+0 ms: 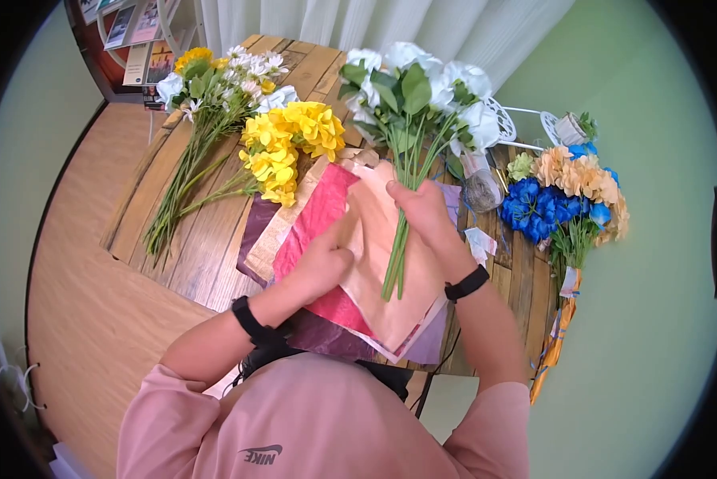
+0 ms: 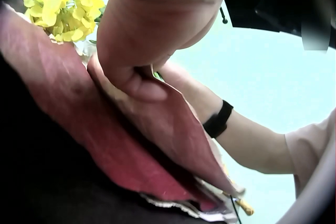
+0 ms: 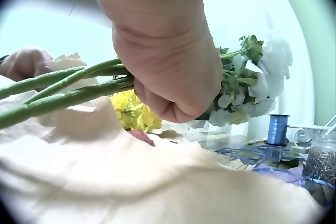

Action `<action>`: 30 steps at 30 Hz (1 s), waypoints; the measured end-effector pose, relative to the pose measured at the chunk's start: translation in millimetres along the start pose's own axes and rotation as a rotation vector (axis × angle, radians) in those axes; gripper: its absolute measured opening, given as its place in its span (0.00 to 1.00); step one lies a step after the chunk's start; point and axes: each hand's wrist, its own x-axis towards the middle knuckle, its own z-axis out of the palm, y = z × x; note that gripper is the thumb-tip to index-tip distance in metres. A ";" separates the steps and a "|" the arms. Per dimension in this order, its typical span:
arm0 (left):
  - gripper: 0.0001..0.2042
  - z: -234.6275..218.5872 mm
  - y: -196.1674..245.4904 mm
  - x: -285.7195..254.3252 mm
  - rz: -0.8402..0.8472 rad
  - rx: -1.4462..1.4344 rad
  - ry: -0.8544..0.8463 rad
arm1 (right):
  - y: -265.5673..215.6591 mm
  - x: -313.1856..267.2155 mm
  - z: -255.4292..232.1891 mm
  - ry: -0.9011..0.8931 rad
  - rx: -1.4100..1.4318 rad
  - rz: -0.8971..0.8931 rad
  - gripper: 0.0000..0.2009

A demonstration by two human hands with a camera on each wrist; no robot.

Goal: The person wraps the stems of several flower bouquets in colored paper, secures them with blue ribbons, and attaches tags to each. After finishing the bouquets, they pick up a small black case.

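Observation:
My right hand [image 1: 428,212] grips the green stems [image 1: 398,254] of a bunch of white artificial flowers [image 1: 422,84], held upright over peach wrapping paper [image 1: 378,239]. The blooms lie beyond the fist, and the cut ends point back toward my body. In the right wrist view the fingers curl round the stems [image 3: 68,85]. The left hand [image 1: 322,263] pinches the left edge of the peach paper, which lifts in a fold [image 2: 173,111] in the left wrist view. Beneath it lies a crimson sheet [image 1: 318,231], over purple paper [image 1: 326,334].
Yellow flowers [image 1: 282,148] and a long-stemmed mixed bunch [image 1: 207,104] lie on the left of the wooden table [image 1: 207,263]. At the right are a glass jar [image 1: 482,191], blue and peach flowers [image 1: 542,207] and a blue ribbon spool [image 3: 277,129].

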 end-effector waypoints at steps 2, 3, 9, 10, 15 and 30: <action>0.29 -5.2 18.6 -2.4 -0.142 -0.104 -0.053 | -1.7 -0.5 -5.8 -0.019 0.049 -0.019 0.11; 0.30 -9.1 22.9 -3.3 -0.185 -0.136 -0.069 | 1.7 -0.6 -4.8 -0.017 0.049 -0.015 0.11; 0.30 -8.1 -11.1 -6.3 -0.126 -0.046 -0.029 | 24.6 4.9 22.9 0.003 -0.137 0.074 0.17; 0.27 -2.8 -17.0 -5.5 0.061 0.086 -0.019 | 28.5 6.9 26.0 0.005 -0.219 0.075 0.18; 0.27 16.8 -12.0 0.5 0.234 0.176 -0.158 | 43.9 17.4 22.9 -0.144 -0.233 -0.054 0.26; 0.26 39.2 -11.5 38.6 0.039 0.079 0.017 | 31.2 4.8 -13.6 -0.379 0.532 0.053 0.13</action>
